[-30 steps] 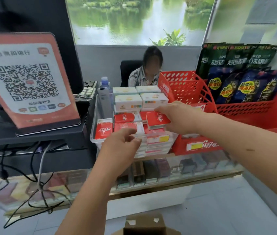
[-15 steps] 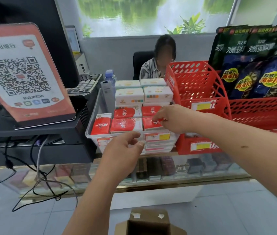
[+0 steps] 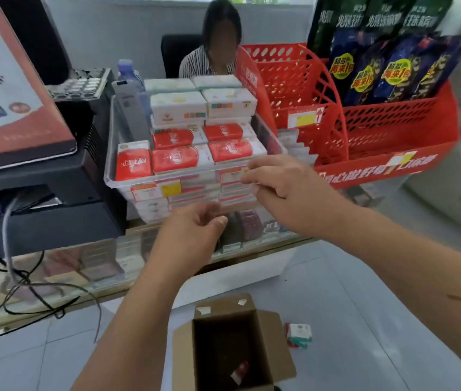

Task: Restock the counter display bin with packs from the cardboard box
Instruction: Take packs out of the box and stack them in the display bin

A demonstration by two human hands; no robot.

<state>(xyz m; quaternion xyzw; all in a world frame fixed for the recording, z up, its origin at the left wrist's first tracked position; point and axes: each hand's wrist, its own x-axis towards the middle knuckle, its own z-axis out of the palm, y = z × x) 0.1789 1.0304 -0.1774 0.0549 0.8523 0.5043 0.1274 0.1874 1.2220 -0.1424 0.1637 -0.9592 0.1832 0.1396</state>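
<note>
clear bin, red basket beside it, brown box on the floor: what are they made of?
Clear rectangular display bin: looks like rigid transparent plastic, glossy; packs show through its walls.
Red perforated basket: likely moulded plastic, uniform colour, regular holes.
Brown open box: probably cardboard, matte, folded flaps with tape scraps.

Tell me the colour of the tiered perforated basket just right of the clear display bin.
The tiered basket is red all over, shown best in the head view.
</note>
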